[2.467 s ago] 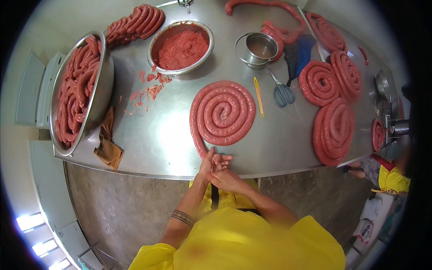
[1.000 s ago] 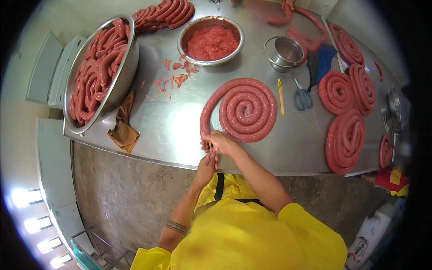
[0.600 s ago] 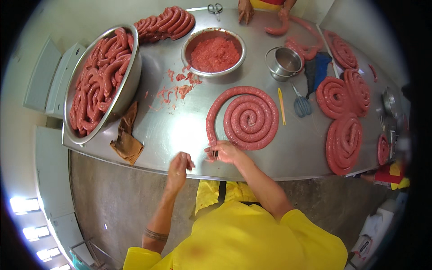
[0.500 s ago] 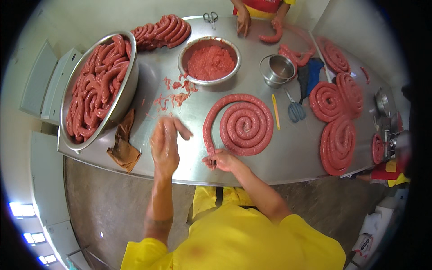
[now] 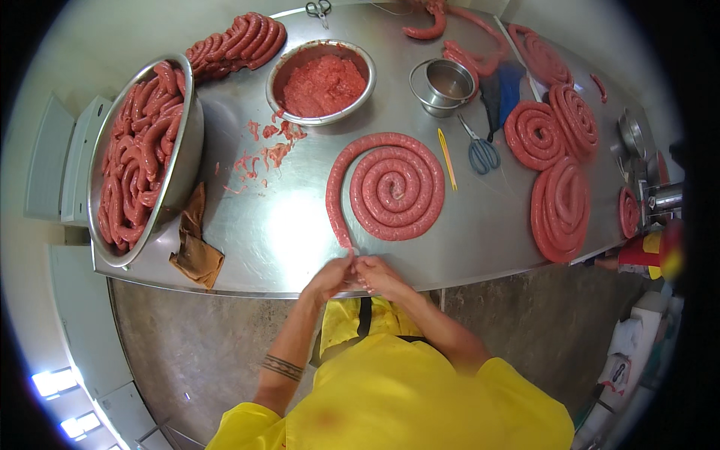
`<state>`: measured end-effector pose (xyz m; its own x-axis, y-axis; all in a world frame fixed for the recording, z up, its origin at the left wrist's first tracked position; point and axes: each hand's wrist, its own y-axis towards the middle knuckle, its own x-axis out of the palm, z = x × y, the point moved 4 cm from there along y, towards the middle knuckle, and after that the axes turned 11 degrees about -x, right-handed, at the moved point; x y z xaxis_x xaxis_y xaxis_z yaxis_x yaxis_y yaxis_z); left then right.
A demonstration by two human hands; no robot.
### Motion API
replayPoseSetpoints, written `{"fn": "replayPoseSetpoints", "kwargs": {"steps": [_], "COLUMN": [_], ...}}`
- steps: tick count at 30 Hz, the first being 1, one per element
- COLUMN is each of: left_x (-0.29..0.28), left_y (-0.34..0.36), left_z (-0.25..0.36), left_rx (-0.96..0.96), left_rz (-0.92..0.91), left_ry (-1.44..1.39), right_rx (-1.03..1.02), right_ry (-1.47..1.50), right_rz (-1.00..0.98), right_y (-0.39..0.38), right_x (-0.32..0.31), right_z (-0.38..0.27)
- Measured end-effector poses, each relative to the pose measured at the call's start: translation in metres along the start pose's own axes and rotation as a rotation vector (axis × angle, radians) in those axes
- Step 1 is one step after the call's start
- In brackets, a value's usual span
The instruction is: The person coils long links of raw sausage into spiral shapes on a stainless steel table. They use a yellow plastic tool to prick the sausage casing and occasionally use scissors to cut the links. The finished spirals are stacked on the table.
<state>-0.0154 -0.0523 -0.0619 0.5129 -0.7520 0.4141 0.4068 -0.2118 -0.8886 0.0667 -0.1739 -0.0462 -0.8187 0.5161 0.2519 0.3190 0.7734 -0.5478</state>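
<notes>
Sausage coil (image 5: 382, 187) lies at one o'clock from the left hand (image 5: 330, 277), twelve from the right hand (image 5: 378, 276); both curl together at its tail end; whether they pinch it cannot be told.

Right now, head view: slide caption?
Left hand and right hand together at the outer end of a sausage coil, scissors to its right, meat bowl beyond.
</notes>
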Motion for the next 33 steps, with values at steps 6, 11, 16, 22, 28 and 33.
{"fn": "replayPoseSetpoints", "kwargs": {"steps": [6, 11, 16, 22, 28, 33], "left_x": [0.025, -0.004, -0.044, -0.074, -0.041, -0.028], "left_y": [-0.030, -0.057, -0.015, -0.037, -0.034, -0.044], "left_z": [0.098, 0.122, 0.058, 0.041, 0.046, 0.056], "left_rx": [0.421, 0.406, 0.287, 0.662, 0.432, 0.504], "left_rz": [-0.217, -0.383, 0.250, 1.453, 1.072, 0.588], "left_ry": [-0.311, -0.436, -0.307, 0.796, 1.438, 0.786], "right_rx": [-0.524, -0.686, -0.475, -0.746, -0.485, -0.576], "right_ry": [-0.452, -0.598, -0.705, -0.615, -1.179, -1.045], "right_rz": [0.213, 0.234, -0.031, 0.581, 0.873, 0.868], "right_y": [0.011, 0.018, 0.023, 0.073, 0.093, 0.045], "right_x": [-0.006, 0.015, 0.013, -0.167, -0.281, -0.285], "right_z": [-0.077, -0.092, -0.055, -0.140, -0.146, -0.104]}}
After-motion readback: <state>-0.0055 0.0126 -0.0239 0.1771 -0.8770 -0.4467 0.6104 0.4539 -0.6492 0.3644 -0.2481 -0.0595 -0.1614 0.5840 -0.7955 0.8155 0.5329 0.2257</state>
